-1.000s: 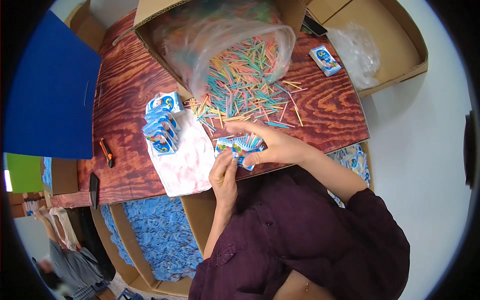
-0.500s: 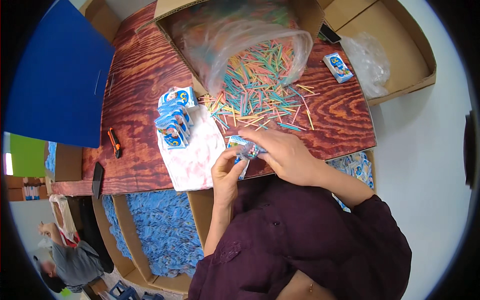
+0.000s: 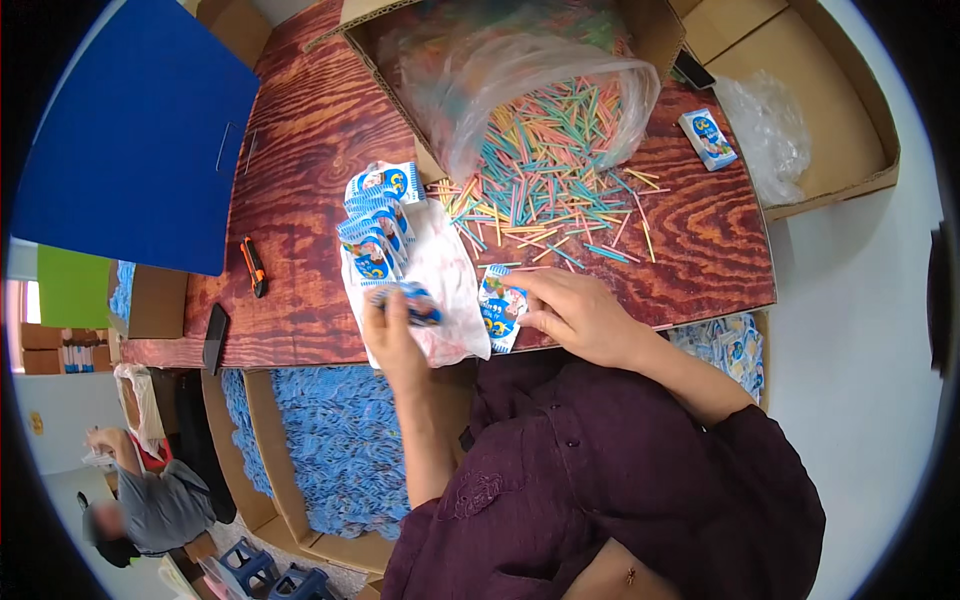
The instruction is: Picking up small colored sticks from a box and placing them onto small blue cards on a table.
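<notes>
My left hand (image 3: 393,340) is raised over the pink-stained white cloth (image 3: 450,260), its fingers closed on a small blue packet (image 3: 415,305) smeared by motion. Just beyond it, several blue-and-white printed packets (image 3: 372,250) stand in an overlapping row on the cloth. My right hand (image 3: 580,315) is at the table's near edge, with thumb and index finger apart. Those fingertips touch the right side of a flat blue-and-white packet (image 3: 500,315), which lies on the table. Thin pastel sticks (image 3: 540,170) spill from a plastic bag (image 3: 465,130) in a tipped cardboard box (image 3: 425,125).
An orange-and-black box cutter (image 3: 253,267) and a dark phone (image 3: 215,338) lie at the left. Another packet (image 3: 707,140) is at the right. Boxes of blue pieces (image 3: 340,450) and printed packets (image 3: 735,345) sit below the table edge. A person (image 3: 170,505) is at far left.
My hands have parted. The left one moved left with the small packet toward the row; the right stayed by the flat packet, now more exposed. The whole view shifted slightly.
</notes>
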Demonstrator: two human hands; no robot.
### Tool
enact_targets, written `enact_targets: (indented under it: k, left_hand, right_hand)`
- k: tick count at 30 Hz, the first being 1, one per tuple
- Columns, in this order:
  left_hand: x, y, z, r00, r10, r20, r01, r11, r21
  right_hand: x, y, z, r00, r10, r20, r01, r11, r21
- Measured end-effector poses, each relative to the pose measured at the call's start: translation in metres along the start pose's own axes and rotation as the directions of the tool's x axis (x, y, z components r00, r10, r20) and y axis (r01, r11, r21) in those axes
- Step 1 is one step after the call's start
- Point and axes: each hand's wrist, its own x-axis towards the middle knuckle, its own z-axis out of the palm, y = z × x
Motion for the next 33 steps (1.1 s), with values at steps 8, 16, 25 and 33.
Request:
enact_targets:
  k: [8, 16, 25, 33]
  left_hand:
    - [0.083, -0.05, -0.041, 0.906, 0.418, -0.059, -0.293, 0.724, 0.625]
    - [0.056, -0.049, -0.028, 0.903, 0.419, -0.096, -0.27, 0.727, 0.632]
    - [0.061, -0.039, 0.0, 0.978, 0.177, -0.114, -0.026, 0.637, 0.77]
    - [0.063, -0.057, 0.008, 0.967, 0.223, -0.124, -0.09, 0.752, 0.653]
  right_hand:
    - [-0.01, 0.012, 0.009, 0.988, 0.052, 0.145, -0.041, 0.996, -0.079]
    - [-0.011, 0.02, -0.004, 0.958, 0.263, 0.117, -0.253, 0.963, -0.094]
    - [-0.002, 0.022, 0.011, 0.981, 0.116, 0.153, -0.103, 0.991, -0.087]
    - [-0.008, 0.028, 0.011, 0.978, 0.116, 0.171, -0.098, 0.989, -0.108]
